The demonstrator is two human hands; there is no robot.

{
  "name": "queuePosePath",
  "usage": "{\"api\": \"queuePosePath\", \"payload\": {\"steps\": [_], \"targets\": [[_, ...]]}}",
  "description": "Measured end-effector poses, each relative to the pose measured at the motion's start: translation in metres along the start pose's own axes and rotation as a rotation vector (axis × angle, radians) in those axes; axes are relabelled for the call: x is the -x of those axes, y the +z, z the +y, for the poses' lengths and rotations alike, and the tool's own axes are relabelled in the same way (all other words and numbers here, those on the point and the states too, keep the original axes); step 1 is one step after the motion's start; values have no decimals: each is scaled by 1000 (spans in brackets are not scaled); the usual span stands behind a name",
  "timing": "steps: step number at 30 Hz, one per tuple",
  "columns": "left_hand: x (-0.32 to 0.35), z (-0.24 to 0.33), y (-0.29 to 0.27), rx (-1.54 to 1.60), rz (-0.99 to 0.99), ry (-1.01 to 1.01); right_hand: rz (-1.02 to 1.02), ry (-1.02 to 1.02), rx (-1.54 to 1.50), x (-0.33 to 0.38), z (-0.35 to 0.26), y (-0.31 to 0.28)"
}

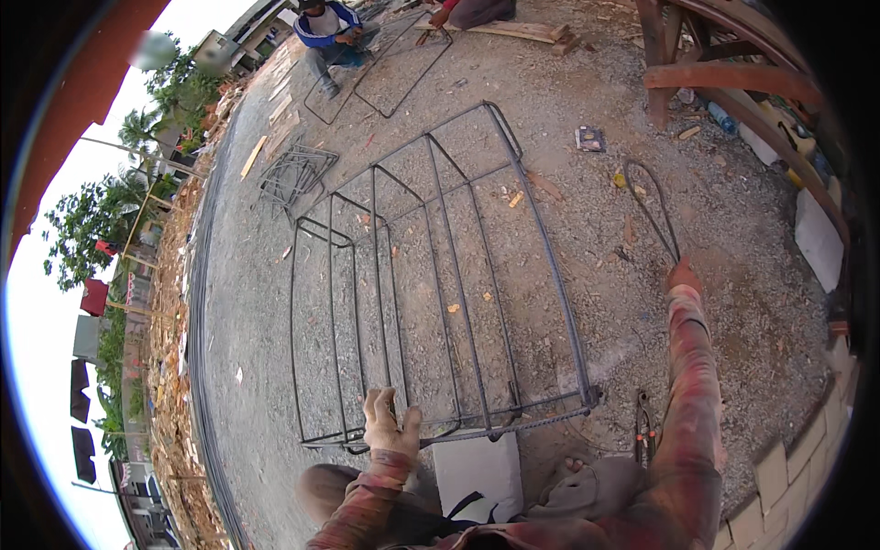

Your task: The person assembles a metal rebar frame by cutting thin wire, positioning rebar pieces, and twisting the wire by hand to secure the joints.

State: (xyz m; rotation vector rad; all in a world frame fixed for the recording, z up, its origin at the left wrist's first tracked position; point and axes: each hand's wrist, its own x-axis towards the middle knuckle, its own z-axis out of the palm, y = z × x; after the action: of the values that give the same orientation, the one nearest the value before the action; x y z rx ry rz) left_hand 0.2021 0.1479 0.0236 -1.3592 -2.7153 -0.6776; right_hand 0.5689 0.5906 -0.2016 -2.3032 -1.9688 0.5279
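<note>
A large frame of dark steel rebar, bent bars tied into a grid, lies on the gravel ground in front of me. My left hand grips its near crossbar at the lower left. Stretched out to the right, my right hand closes on the end of a loop of thin dark wire that lies on the gravel. Both sleeves are a faded red plaid. My knees show at the bottom of the view.
A white block sits under the frame's near edge. Pliers lie by my right knee. Smaller bent rebar pieces lie far left. Two people work on another frame at the top. Rusty steel posts and pale bricks stand at right.
</note>
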Motion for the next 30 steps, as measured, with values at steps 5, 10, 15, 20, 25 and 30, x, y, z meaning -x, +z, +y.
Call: {"api": "queuePosePath", "payload": {"steps": [5,10,15,20,25,30], "targets": [[-50,17,8,636,111,50,191,-73,-63,70,20,-39],[-128,144,16,1331,-188,53,271,-167,-110,181,59,-127],[-158,195,34,1416,-264,-108,436,-377,-251,260,60,-153],[-156,239,-20,1234,-1006,-412,414,-462,-282,306,53,-170],[-143,250,-5,1613,-1184,-244,186,-502,-278,322,46,-183],[-103,266,-2,1547,-1026,-248,457,-496,10,329,64,-157]]}}
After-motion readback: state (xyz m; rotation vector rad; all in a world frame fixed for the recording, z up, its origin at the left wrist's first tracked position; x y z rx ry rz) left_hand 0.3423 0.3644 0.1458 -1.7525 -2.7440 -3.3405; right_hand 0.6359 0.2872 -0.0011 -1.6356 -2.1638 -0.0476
